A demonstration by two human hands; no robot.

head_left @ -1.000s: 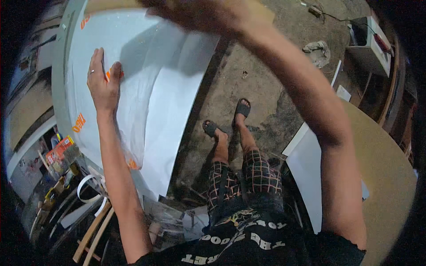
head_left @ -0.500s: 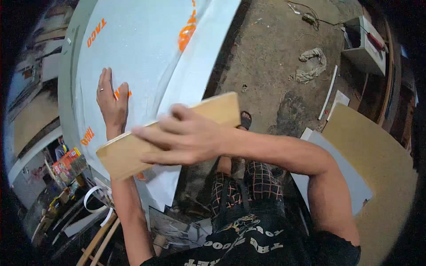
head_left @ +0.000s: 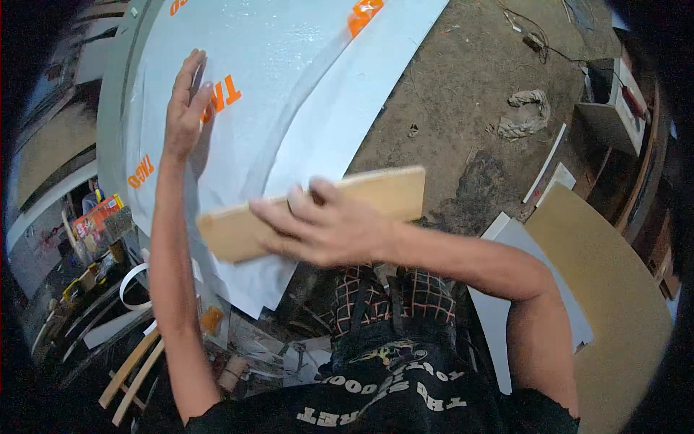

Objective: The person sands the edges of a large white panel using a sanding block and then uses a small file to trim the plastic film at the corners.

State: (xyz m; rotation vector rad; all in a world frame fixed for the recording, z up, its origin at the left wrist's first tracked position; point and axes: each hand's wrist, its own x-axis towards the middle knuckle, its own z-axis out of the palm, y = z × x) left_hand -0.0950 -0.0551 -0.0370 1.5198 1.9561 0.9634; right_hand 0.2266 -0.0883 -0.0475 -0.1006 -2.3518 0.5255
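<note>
A wooden board [head_left: 387, 194], flat, rectangular and light tan, is gripped in my right hand [head_left: 318, 226], whose fingers wrap over its long upper edge and are slightly blurred. It is held above the near edge of a large white sheet [head_left: 318, 123] under clear, wrinkled film with orange print. My left hand [head_left: 188, 105] is stretched out over the far left part of that sheet, fingers extended and thumb apart, with nothing in it. Whether its palm presses on the film is hard to make out.
Bare floor [head_left: 441, 94] lies right of the sheet, with a bundled rag [head_left: 524, 116] and a thin white strip [head_left: 544, 163]. A small open box [head_left: 614, 108] stands at the far right. Tan panels [head_left: 600, 267] lean nearby. Wooden strips [head_left: 130, 372] and white edging [head_left: 131, 286] clutter the lower left.
My left hand has moved farther away over the sheet. The board in my right hand has shifted right and turned closer to level. The whole view has shifted somewhat.
</note>
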